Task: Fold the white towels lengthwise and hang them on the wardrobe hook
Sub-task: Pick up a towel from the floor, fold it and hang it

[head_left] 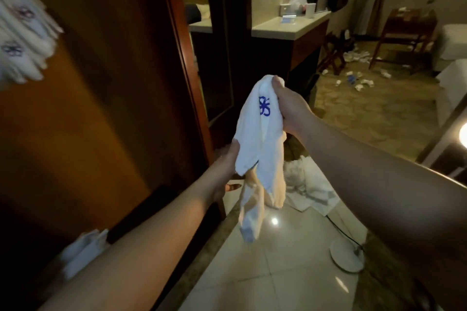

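Note:
A white towel [255, 139] with a blue emblem hangs bunched in front of me at mid-frame. My right hand [288, 106] grips its top end, fingers curled round the cloth. My left hand [225, 166] holds the towel's left edge lower down, thumb against the fabric. The towel's lower end dangles loose above the tiled floor. Several white towels [22, 33] with dark emblems hang blurred at the upper left against the brown wardrobe [106, 78]. The hook itself is hidden.
A heap of white linen [305, 184] lies on the tiles behind the towel. A white round lamp base [347, 255] with a cord stands at the lower right. A counter [290, 25] and littered carpet [358, 81] lie beyond. More white cloth [80, 250] sits at the lower left.

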Demonstrator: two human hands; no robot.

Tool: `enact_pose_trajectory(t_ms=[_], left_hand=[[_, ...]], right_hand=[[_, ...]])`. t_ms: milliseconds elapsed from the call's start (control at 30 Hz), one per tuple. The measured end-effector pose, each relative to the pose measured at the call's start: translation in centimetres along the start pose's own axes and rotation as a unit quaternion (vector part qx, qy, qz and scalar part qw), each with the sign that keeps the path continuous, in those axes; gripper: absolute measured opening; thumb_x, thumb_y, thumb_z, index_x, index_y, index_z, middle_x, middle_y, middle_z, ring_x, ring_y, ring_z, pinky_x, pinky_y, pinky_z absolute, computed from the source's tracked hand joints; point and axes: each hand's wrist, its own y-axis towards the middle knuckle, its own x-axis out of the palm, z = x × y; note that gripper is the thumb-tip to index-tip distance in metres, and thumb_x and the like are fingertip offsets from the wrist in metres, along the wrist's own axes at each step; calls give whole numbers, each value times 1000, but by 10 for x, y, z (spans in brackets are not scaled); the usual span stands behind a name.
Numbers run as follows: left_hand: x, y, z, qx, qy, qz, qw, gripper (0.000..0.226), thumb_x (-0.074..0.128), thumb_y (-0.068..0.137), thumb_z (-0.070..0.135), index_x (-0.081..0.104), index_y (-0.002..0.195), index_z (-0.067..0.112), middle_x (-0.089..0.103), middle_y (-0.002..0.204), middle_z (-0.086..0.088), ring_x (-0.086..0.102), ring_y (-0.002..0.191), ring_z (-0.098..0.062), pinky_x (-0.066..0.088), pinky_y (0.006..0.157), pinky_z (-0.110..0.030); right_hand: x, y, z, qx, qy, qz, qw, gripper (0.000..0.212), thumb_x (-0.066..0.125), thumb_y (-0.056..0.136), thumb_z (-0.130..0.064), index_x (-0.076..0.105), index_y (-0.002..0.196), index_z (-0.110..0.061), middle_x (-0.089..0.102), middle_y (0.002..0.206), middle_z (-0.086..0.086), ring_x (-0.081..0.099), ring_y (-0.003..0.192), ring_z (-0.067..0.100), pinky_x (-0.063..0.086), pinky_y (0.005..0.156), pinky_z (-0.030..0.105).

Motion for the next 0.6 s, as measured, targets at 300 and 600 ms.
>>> enact_pose_trajectory(t_ms=[300, 600], left_hand=[[-36, -92, -21, -57, -107, 116, 986, 46, 68, 85, 60, 72, 112, 23, 76, 99, -4, 69, 81, -19, 46, 58, -31], [-96, -140, -8, 82, -200, 235, 948, 15, 65, 95, 28, 68, 109, 23, 75, 107, -5, 69, 105, -27, 53, 93, -43]], right_hand=[[55, -56, 22, 26, 28, 53, 998, 45, 69, 81, -67, 70, 97, -24, 77, 80, -3, 77, 72, 16, 64, 74, 37], [72, -79, 35, 63, -38, 15, 997, 67, 59, 81, -77, 66, 107, -16, 77, 95, 6, 75, 86, 22, 59, 85, 41]])
